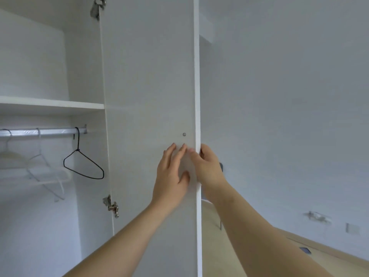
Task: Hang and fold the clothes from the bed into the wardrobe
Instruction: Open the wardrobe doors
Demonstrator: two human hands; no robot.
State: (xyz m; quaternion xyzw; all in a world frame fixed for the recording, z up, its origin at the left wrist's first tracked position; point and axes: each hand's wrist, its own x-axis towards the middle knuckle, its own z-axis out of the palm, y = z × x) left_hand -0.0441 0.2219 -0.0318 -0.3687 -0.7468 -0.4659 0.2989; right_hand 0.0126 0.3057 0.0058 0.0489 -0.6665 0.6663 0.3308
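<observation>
White wardrobe door (147, 96) fills centre frame, swung open; left hand (171, 176) lies flat, fingers spread, right hand (207, 168) curls round its edge. No clothes visible; next probably fetching them toward the rail (40, 131) at left

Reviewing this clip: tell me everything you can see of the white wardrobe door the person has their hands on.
The tall white wardrobe door is a flat, matte panel, apparently laminated board, swung open so its inner face shows. Two metal hinges fix its left edge to the cabinet, one near the top and one lower down. A small round metal screw head sits near its free right edge. The left hand lies flat on the inner face with fingers straight; the right hand grips the free edge, thumb on this side, fingers behind.
</observation>
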